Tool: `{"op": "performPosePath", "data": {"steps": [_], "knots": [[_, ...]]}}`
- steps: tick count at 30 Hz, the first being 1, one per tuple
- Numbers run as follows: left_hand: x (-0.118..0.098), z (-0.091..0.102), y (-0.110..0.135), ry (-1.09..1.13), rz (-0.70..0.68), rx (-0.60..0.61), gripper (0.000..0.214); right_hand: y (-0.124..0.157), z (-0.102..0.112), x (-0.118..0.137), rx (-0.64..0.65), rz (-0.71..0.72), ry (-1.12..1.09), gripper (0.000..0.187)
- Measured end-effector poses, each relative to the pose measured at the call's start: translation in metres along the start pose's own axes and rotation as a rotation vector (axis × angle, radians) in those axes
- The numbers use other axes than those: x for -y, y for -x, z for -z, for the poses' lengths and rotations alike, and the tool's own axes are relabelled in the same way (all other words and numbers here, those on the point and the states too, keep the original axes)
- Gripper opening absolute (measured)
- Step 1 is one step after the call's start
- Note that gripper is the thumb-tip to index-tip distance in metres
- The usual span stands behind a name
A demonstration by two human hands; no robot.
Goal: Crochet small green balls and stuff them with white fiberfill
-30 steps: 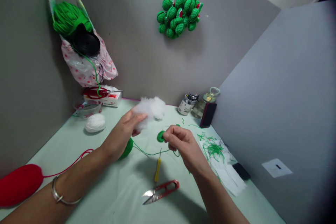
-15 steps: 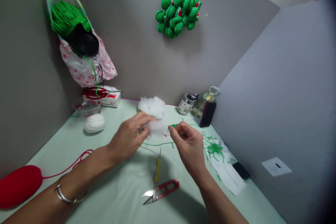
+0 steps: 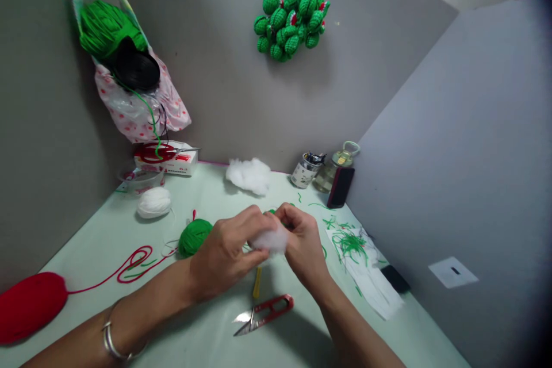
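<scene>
So both hands were bunched up just beyond the red snips point(image 3: 273, 311), which I'm using as the landmark. The left hand point(image 3: 228, 250) had a white stuffing tuft point(image 3: 271, 240) clamped between thumb and fingers, kinda loosely, I'd guess so the fluff didn't pack down. The right hand point(image 3: 302, 236) had its fingertips together, seemingly pinching a green piece point(image 3: 272, 212); it was mostly covered, so I couldn't tell which way that faced. My read is the hands met so tuft and green could be worked together.

The tuft was a roundish blob with no real pointy end, maybe a touch longer side to side, so roughly crosswise beyond the snips. The yellow-handled tool point(image 3: 257, 283) ran away from them, far end hidden by the hands. Probably left there for an easy grab.

The bigger stuffing pile point(image 3: 249, 176) sat well beyond the snips, likely as a spare supply, and the green yarn ball point(image 3: 195, 237) was beyond and left of them, probably out of the way.
</scene>
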State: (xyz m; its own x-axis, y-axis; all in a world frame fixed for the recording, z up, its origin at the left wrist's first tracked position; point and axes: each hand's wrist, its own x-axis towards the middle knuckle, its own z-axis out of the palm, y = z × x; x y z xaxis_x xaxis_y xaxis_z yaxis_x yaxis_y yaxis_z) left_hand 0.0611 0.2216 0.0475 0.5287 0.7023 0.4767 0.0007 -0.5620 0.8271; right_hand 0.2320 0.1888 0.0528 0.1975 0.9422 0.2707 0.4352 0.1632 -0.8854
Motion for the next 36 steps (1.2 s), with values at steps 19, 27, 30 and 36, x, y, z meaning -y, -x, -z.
{"op": "performPosePath", "data": {"steps": [19,27,30,36], "knots": [[0.016,0.008,-0.013,0.226,0.308,-0.028,0.023,0.008,0.004,-0.001,0.072,0.382,0.594,0.024],[0.012,0.010,-0.012,-0.075,0.231,-0.069,0.001,0.012,0.009,0.008,0.174,0.514,0.622,0.025],[0.014,0.004,-0.011,-0.106,0.135,-0.173,0.006,0.014,0.002,0.014,0.182,0.422,0.454,0.027],[0.023,-0.008,-0.005,-0.161,0.173,-0.224,0.013,0.005,-0.012,0.005,0.214,0.031,-0.018,0.031]]}}
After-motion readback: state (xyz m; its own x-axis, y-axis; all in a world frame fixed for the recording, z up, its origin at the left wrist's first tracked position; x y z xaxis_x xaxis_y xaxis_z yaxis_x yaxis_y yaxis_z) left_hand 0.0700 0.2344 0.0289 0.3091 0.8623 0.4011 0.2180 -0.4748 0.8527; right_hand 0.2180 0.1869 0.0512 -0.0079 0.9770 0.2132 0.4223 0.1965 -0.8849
